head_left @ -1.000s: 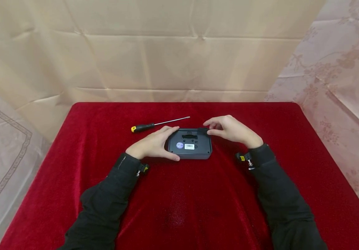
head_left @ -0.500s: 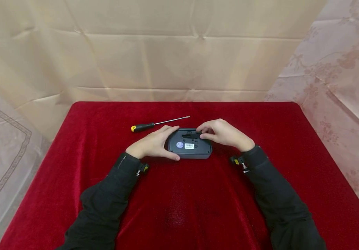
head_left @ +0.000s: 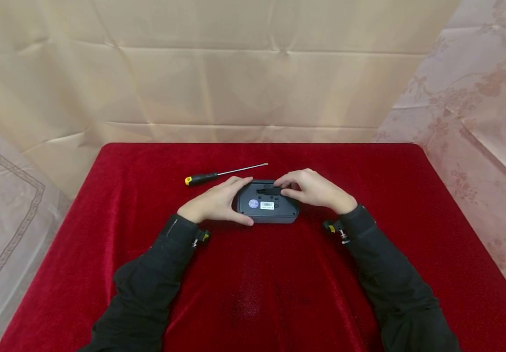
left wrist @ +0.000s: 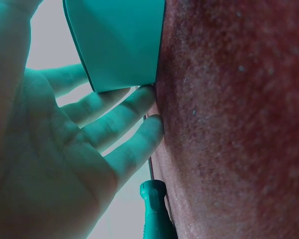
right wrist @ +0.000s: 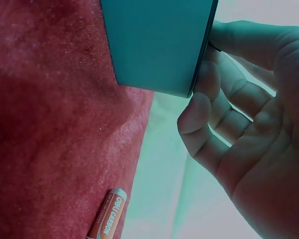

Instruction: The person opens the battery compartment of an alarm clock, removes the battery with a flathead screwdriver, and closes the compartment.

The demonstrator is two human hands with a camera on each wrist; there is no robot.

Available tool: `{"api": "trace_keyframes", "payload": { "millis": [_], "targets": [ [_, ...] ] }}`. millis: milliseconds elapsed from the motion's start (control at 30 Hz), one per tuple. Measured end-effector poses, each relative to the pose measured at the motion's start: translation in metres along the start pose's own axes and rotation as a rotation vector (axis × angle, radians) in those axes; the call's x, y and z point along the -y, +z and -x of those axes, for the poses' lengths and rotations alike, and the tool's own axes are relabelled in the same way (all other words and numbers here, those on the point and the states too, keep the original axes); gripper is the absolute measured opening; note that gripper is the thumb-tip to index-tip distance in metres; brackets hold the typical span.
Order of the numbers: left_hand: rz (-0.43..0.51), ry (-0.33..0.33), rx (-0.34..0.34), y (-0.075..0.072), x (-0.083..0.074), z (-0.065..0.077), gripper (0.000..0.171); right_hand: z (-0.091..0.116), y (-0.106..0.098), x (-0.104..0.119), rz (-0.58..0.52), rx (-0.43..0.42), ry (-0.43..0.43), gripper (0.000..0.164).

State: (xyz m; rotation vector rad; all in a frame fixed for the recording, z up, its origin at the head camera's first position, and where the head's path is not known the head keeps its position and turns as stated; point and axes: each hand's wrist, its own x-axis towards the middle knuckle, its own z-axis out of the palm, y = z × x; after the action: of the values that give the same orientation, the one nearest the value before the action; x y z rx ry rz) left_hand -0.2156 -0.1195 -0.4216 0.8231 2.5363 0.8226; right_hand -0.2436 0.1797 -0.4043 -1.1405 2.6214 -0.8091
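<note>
A dark box-shaped electronic device (head_left: 270,217) lies on the red cloth, its face with a barcode label (head_left: 267,206) and a round sticker (head_left: 253,204) turned up. My left hand (head_left: 215,202) grips its left end, thumb on the near side and fingers on the far side. My right hand (head_left: 316,189) pinches a small black cover (head_left: 274,191) between thumb and fingers, at the recess in the device's upper face. The right fingertips partly hide the cover. In both wrist views the device's side (left wrist: 122,45) stands beside the fingers.
A screwdriver (head_left: 202,179) with a black and yellow handle lies behind the left hand, its shaft pointing right. In the right wrist view a battery (right wrist: 109,214) lies on the cloth. The red cloth (head_left: 253,288) covers the table; a beige curtain (head_left: 244,88) hangs behind.
My right hand has moved left and slightly toward me, bringing the black cover from the device's far right corner to the recess. The left hand and device have stayed in place.
</note>
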Motion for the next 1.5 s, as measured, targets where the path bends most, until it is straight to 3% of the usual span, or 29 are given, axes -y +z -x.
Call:
{"api": "trace_keyframes", "payload": {
  "millis": [233,467,800,1500],
  "targets": [
    [-0.008,0.018,-0.013,0.001,0.001,0.0,0.112,-0.002,0.003,0.002,-0.031,-0.014,-0.011,0.035],
    [-0.011,0.024,-0.018,0.002,0.002,0.0,0.113,-0.005,0.009,0.006,-0.091,-0.083,0.031,0.035],
    [0.045,0.116,-0.034,0.002,0.003,0.002,0.093,-0.009,0.017,0.01,-0.114,-0.068,0.036,0.032],
    [0.03,0.126,-0.027,-0.001,0.001,0.003,0.085,-0.01,0.017,0.008,-0.176,-0.063,0.065,0.03]
  ]
}}
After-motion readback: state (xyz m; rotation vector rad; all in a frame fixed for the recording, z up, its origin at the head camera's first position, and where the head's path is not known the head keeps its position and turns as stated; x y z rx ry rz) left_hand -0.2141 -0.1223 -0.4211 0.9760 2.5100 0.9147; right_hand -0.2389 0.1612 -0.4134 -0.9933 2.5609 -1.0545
